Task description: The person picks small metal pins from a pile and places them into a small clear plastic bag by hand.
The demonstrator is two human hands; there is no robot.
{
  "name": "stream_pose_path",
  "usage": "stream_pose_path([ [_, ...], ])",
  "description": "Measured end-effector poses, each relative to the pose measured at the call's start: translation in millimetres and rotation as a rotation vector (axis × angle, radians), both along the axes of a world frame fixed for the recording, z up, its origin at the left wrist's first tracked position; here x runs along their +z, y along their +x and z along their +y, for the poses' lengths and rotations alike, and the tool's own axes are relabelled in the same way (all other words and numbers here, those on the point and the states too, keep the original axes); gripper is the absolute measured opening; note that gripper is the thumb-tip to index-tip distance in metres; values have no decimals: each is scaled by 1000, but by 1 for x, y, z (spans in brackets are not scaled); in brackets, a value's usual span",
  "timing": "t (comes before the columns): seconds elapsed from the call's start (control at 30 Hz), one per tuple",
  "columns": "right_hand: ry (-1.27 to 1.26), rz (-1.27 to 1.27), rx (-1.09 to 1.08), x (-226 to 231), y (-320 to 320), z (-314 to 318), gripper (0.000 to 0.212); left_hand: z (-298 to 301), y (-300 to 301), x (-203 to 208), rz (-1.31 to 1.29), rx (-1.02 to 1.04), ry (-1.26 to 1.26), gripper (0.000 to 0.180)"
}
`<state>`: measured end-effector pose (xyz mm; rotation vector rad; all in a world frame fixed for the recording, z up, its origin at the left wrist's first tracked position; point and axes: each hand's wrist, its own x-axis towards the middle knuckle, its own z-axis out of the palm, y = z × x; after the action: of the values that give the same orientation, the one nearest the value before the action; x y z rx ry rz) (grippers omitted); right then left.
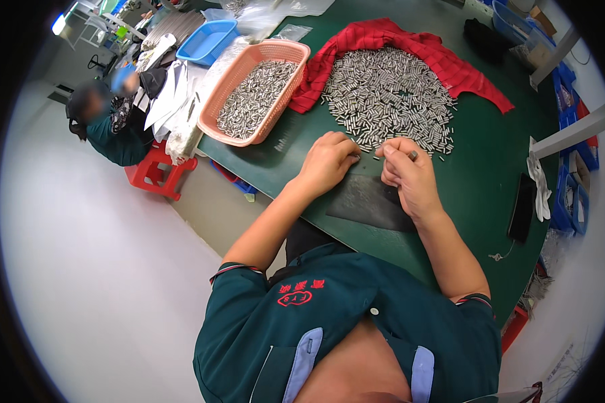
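A large heap of short silvery metal pins (390, 94) lies on the green table, bordered at its far side by a red cloth (370, 32). At the heap's near edge are both my hands. My left hand (328, 161) is closed with fingers curled down to the tabletop; whatever is at its fingertips is too small to make out. To its right, my right hand (410, 176) is closed in a pinch, and a small metal pin (413, 155) shows between its curled fingers. Below them lies a dark flat mat (364, 208), partly covered by my right hand.
Left of the heap, a pink plastic basket (212, 111) holds many more pins. Beyond it sits a blue tray (208, 41). A phone (521, 208) lies near the right edge beside a white glove (539, 185). A person (117, 131) sits at the left by a red stool (158, 171).
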<state>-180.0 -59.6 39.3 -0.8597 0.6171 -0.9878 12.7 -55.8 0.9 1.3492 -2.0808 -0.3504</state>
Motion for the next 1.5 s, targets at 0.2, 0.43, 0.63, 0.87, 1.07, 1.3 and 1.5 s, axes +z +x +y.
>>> stream_pose_path([
  [0.2,1,37,0,2,1,1,14,-7,-1,-12,-92,-6,-36,12],
  [0.43,-47,199,37,0,2,5,12,21,5,-2,1110,-57,594,10],
  [0.63,-318,395,64,1,11,18,10,40,1,-3,1382,-240,549,13],
  [0.87,-414,475,40,2,14,25,11,51,1,2,1340,-210,529,12],
  [1.07,-491,569,-5,3,14,29,14,55,1,4,1239,-170,490,12],
  [1.3,-529,594,-39,6,16,33,11,58,0,7,1179,-136,469,11],
  [1.5,-554,600,-76,2,17,33,11,58,-3,8,1198,-89,501,11],
])
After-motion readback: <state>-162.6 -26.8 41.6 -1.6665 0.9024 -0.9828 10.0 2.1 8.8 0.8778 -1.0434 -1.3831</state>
